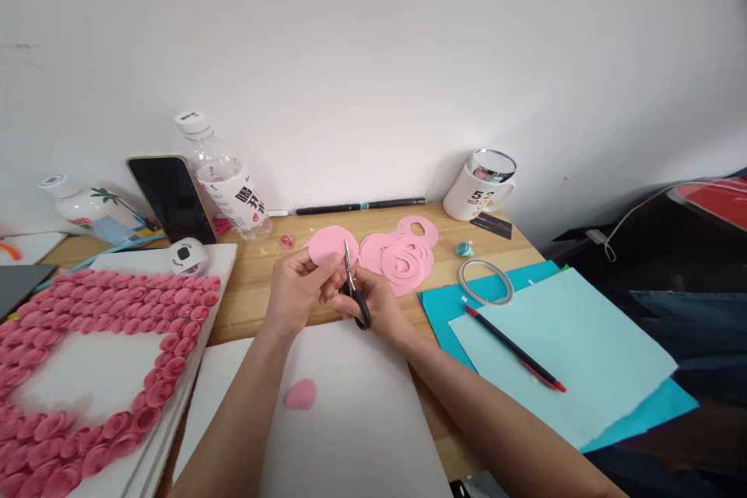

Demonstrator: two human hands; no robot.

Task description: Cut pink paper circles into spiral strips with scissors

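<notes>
Between thumb and fingers, my left hand (295, 288) pinches a round pink paper disc (330, 243) by its lower edge. My right hand (379, 299) is closed around the black handles of a pair of scissors (357, 302). Their metal blades point up and overlap the disc's right side; whether they are cutting into it I cannot tell. Just right of the disc lies a pile of pink paper circles and rings (402, 257). A small pink paper piece (300, 394) rests on the white board (344, 436) below my hands.
Rows of rolled pink paper roses (175, 366) border a board on the left. A bottle (230, 187) and a phone (173, 198) stand by the wall. On the right are a mug (475, 187), a tape roll (485, 282), and a pen (513, 346) on blue paper sheets (589, 358).
</notes>
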